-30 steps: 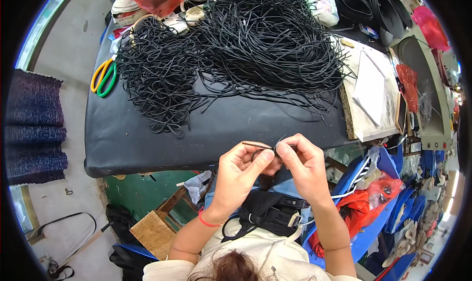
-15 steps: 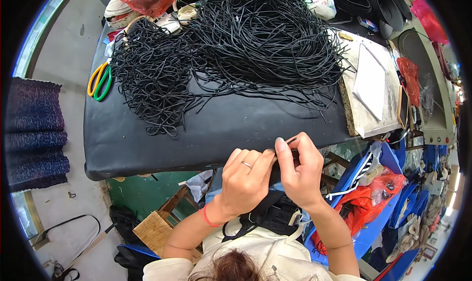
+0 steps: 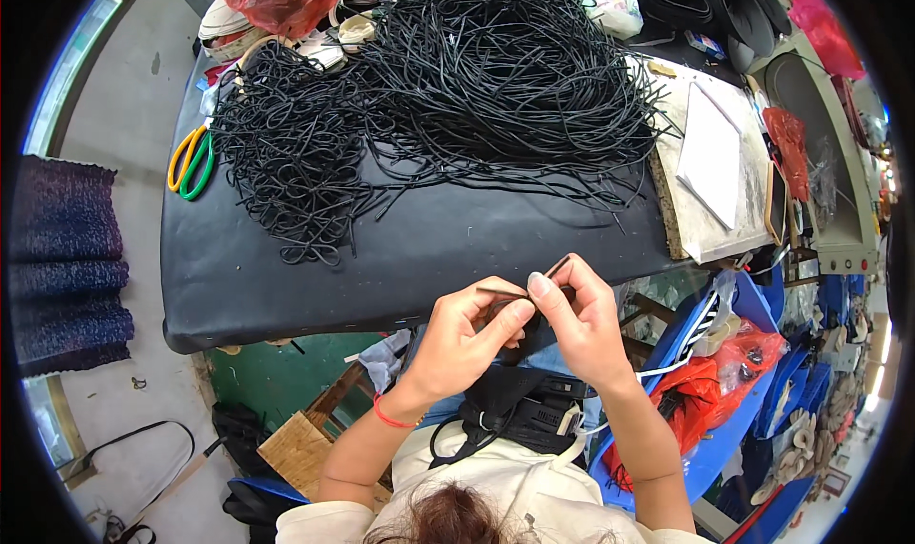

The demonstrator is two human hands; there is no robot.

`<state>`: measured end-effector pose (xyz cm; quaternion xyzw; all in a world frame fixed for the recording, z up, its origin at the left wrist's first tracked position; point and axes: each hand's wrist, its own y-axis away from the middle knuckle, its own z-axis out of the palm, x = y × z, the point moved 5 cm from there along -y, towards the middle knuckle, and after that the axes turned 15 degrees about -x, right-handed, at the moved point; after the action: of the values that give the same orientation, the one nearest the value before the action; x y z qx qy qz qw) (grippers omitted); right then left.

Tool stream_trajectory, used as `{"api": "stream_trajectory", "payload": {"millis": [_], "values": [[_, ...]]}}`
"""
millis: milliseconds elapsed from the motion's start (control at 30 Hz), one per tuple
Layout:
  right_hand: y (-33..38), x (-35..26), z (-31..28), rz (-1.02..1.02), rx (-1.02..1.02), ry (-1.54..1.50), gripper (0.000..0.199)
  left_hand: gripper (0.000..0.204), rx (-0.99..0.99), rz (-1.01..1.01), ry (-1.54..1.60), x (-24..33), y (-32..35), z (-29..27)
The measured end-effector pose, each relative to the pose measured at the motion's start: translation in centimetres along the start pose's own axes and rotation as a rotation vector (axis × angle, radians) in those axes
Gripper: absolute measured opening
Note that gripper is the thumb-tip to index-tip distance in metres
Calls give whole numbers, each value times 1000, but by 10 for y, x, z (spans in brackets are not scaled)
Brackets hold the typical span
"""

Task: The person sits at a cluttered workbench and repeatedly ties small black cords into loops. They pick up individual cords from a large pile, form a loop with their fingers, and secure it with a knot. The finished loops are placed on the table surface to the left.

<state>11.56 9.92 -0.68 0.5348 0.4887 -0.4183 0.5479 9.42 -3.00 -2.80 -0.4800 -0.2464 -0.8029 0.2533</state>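
At the table's near edge my left hand (image 3: 467, 332) and my right hand (image 3: 579, 327) meet, each pinching a thin black cord (image 3: 505, 293). One end of the cord pokes up past my right fingertips, and another bit sticks out by my left index finger. Part of it is hidden behind the fingers, so I cannot tell whether it is knotted. Beyond the hands lie two heaps of black cord: a large loose pile (image 3: 505, 77) at the far middle and a smaller heap of looped pieces (image 3: 291, 153) to its left.
Scissors with yellow and green handles (image 3: 195, 163) lie at the left of the black-covered table (image 3: 438, 258). On the right is a worn board (image 3: 753, 230) bearing a white sheet (image 3: 710, 158). Below it stands a blue bin (image 3: 610, 463) holding red plastic bags (image 3: 701, 392).
My left hand has rolled over, so its thumb now shows and presses against the index finger. More of the cord is visible between the hands. My right hand keeps its pinch.
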Motion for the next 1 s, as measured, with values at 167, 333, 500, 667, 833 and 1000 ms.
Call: {"api": "stream_trajectory", "payload": {"millis": [167, 333, 500, 667, 833, 1000], "values": [[3, 10, 8, 116, 29, -576, 25, 9, 219, 590, -1055, 33, 8, 23], [4, 19, -7, 180, -11, -346, 28, 13, 128, 109, -480, 8, 1, -2], [9, 21, -12, 179, -66, -285, 40, 28, -5, -107, -43, -8, 0, -14], [1, 15, -12, 149, -86, -223, 27, 28, -23, -84, -62, 4, -4, -20], [-5, 12, -11, 141, -118, -206, 17, 22, 44, -61, -8, 9, -9, -23], [-11, 1, -8, 73, -161, -150, 13, 18, 146, 2, -22, 11, -11, -17]]}}
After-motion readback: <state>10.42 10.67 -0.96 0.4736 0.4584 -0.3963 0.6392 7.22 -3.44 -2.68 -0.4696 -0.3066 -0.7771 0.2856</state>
